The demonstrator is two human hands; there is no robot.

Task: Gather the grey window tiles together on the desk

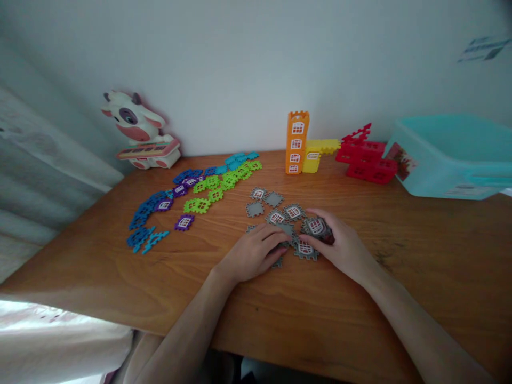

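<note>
A cluster of grey interlocking tiles [273, 206], some with white window panes, lies on the wooden table [420, 245]. My left hand [256, 253] rests palm down on the near tiles, fingers pressing a grey tile [286, 228]. My right hand [340, 244] curls around a small assembled grey piece [317, 226] with a window, gripping it just above the table. Another window tile [306, 249] lies between the two hands.
Blue, purple and green tiles [192, 194] spread in an arc at the left. An orange and yellow tower [298, 143] and a red build [366, 157] stand by the wall. A teal bin [452, 157] sits at the right, a cow toy [140, 130] at the back left.
</note>
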